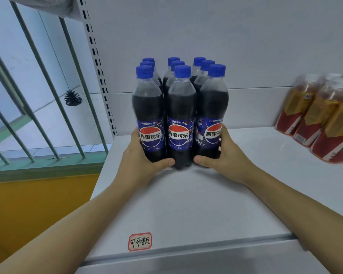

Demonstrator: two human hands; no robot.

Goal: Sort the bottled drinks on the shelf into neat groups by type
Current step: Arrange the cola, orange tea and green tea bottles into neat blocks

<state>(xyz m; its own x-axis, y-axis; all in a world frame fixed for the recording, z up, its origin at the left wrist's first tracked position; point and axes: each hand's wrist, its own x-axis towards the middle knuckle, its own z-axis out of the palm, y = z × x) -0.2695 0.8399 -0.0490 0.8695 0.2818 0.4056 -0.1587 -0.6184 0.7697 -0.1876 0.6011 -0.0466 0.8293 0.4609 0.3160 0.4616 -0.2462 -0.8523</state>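
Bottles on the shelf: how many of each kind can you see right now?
Cola bottles with blue caps, between the left hand and right hand: 9
Amber tea bottles, blurred at the right edge: at least 3
Total: at least 12

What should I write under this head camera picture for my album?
Left hand and right hand squeeze nine cola bottles together.
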